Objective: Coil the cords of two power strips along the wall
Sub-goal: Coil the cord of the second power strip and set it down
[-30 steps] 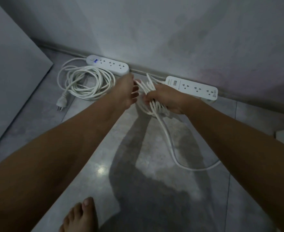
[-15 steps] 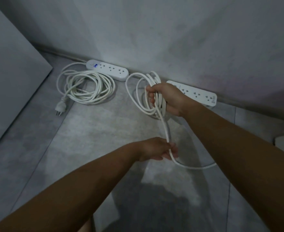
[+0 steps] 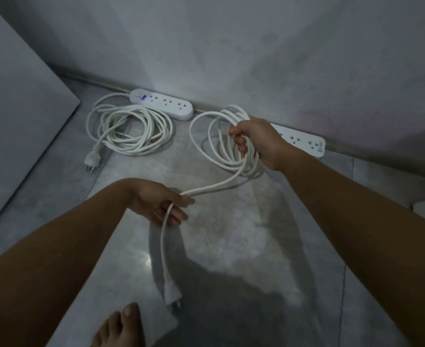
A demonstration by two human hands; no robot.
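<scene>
- Looped white cord [image 3: 221, 144] is gripped in the closed right hand [image 3: 256, 141] beside a wall-side power strip [image 3: 304, 141].
- Its tail is pinched by the left hand [image 3: 161, 204], plug [image 3: 172, 294] dangling.

Two bare forearms are seen reaching in from the lower corners, with no sleeves, watch, bracelets or rings visible on either. The left hand [image 3: 157, 204] and the right hand [image 3: 257, 141] are uncovered, with no gloves worn, and short, unpainted nails can be made out on the fingers. A bare foot [image 3: 121, 326] is shown at the bottom edge, without sock or shoe, its toenails likewise plain.
</scene>
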